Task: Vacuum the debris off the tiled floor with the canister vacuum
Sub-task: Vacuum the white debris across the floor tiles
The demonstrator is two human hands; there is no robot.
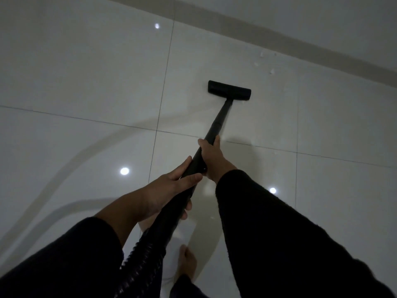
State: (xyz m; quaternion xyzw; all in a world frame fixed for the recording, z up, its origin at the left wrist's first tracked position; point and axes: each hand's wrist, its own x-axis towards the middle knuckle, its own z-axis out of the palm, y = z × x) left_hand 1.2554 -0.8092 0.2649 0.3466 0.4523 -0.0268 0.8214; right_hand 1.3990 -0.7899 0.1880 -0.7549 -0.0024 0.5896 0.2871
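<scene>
A black vacuum wand (217,123) slants away from me and ends in a flat black floor head (229,90) resting on the glossy white tiled floor (86,82). My right hand (211,157) is shut around the wand higher up the tube. My left hand (169,190) grips it lower down, where the ribbed black hose (146,254) joins. A few small pale bits of debris (271,71) lie on the tile beyond the head, near the wall. The canister is out of view.
A beige skirting strip (279,33) runs along the wall at the far right. My bare foot (188,261) stands on the tile below the hose. Dark grout lines cross the floor, and ceiling lights reflect in it.
</scene>
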